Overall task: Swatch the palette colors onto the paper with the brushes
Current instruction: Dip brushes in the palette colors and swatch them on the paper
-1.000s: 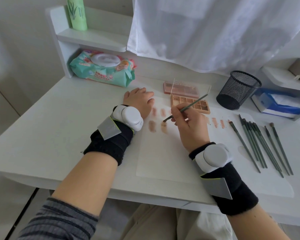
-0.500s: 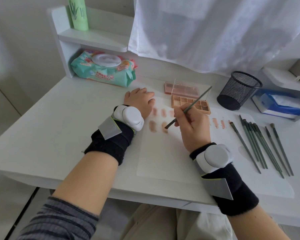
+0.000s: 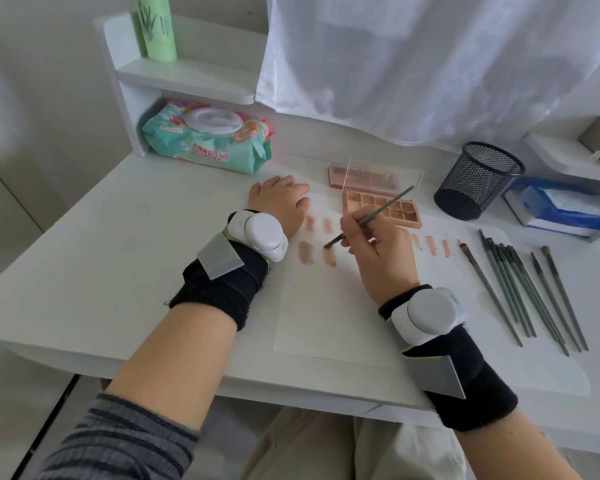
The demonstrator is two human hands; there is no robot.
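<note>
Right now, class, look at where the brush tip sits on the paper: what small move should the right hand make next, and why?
Probably a short stroke toward the person. The right hand pinches the brush with its tip at the far end of the second lower swatch, while the left hand rests on the paper, steadying it.

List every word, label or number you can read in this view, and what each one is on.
"80": in a small badge on the front of the wet wipes pack.
Other print on the wet wipes pack: too blurred to read.
Green bottle on the shelf: a plant drawing and vertical marks, unreadable.
Blue tissue box: no legible text.
Palette, brushes and paper: none.
</note>
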